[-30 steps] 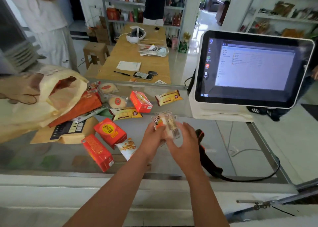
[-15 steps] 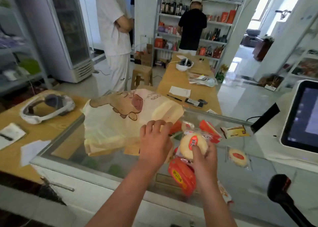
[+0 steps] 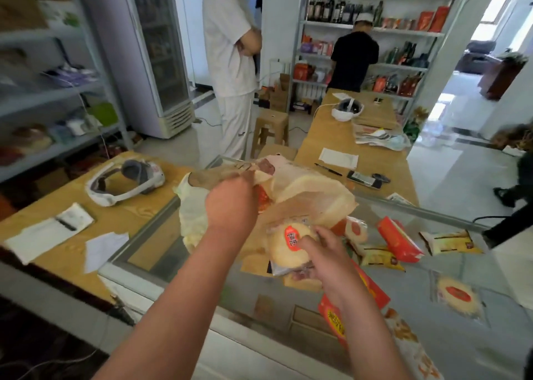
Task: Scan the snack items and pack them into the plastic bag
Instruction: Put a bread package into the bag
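gripping the bag (image 3: 311, 198) rim, the left hand (image 3: 230, 206) is holding it open. the right hand (image 3: 328, 261) is pinching a cracker (image 3: 284, 252), needing to slide it inside.

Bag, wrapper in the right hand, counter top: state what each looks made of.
Bag: thin cream plastic film, semi-translucent; it crumples, and red colour shows through it.
Wrapper: probably clear glossy plastic; its pale round contents show through.
Counter top: glass, smooth and reflective; shapes show beneath it.
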Demonstrator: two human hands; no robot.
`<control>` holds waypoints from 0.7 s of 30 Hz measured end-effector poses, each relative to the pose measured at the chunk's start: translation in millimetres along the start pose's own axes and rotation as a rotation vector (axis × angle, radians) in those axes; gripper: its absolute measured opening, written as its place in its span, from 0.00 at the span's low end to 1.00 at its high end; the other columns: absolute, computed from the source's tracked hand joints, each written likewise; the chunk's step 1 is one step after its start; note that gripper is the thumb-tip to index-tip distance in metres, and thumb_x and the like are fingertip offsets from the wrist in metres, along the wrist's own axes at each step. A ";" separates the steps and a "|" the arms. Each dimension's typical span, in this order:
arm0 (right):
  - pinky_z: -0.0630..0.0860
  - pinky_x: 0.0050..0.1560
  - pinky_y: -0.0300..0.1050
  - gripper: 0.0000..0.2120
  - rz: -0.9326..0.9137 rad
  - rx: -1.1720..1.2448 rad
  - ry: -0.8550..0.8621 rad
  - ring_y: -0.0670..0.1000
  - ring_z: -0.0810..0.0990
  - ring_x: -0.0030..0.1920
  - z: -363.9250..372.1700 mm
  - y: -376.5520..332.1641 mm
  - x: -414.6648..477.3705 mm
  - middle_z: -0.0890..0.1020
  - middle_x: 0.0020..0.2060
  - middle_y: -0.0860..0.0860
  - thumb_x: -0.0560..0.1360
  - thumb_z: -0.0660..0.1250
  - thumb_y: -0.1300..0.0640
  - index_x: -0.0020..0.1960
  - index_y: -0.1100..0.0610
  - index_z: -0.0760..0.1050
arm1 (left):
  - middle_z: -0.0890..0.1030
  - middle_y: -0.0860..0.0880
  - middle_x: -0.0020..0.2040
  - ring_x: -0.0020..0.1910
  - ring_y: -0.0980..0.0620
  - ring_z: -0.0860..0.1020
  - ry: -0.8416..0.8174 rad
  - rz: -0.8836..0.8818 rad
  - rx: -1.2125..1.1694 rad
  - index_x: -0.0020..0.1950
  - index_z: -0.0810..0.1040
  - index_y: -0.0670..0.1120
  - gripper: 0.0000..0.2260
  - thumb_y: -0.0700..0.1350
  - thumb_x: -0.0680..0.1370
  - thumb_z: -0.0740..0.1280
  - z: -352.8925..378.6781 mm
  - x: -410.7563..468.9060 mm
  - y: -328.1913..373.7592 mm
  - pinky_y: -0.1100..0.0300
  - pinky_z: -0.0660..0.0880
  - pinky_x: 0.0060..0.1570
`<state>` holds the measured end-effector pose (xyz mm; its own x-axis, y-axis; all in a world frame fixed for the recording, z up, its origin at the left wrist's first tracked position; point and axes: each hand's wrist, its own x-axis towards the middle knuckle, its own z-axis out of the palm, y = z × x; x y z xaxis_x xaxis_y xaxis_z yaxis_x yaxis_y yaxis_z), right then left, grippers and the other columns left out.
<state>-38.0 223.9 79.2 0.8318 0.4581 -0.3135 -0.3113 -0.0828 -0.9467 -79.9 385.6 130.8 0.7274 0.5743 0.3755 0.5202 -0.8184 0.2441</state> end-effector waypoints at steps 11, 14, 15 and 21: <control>0.83 0.44 0.52 0.26 -0.078 0.337 0.041 0.51 0.85 0.43 14.8 -47.7 90.8 0.68 0.65 0.47 0.79 0.59 0.59 0.75 0.48 0.58 | 0.74 0.43 0.38 0.37 0.37 0.76 0.354 -0.052 0.000 0.44 0.75 0.40 0.11 0.45 0.80 0.59 -29.8 29.1 -4.7 0.54 0.64 0.32; 0.82 0.41 0.50 0.16 0.050 0.136 -0.063 0.52 0.83 0.33 26.0 -43.7 94.9 0.81 0.50 0.57 0.79 0.60 0.60 0.66 0.55 0.68 | 0.73 0.44 0.34 0.31 0.41 0.73 0.360 0.011 -0.001 0.42 0.75 0.39 0.09 0.42 0.79 0.60 -32.6 32.3 -1.6 0.57 0.61 0.30; 0.81 0.41 0.49 0.14 0.072 0.083 -0.095 0.51 0.82 0.30 32.4 -38.6 93.3 0.82 0.45 0.57 0.79 0.60 0.61 0.64 0.55 0.70 | 0.73 0.44 0.35 0.31 0.42 0.73 0.339 0.033 -0.002 0.44 0.77 0.39 0.07 0.40 0.78 0.61 -33.9 35.2 -3.5 0.58 0.61 0.29; 0.82 0.37 0.44 0.13 0.145 0.136 -0.166 0.54 0.81 0.39 82.4 -29.9 104.2 0.78 0.50 0.58 0.78 0.59 0.68 0.59 0.58 0.71 | 0.82 0.44 0.40 0.36 0.40 0.80 0.383 0.184 -0.038 0.53 0.83 0.46 0.12 0.42 0.76 0.61 -48.7 52.4 -18.5 0.50 0.77 0.31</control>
<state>20.1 347.0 80.9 0.6903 0.5902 -0.4184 -0.4905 -0.0434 -0.8704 -73.2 430.0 189.5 0.5838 0.3767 0.7193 0.3756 -0.9107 0.1720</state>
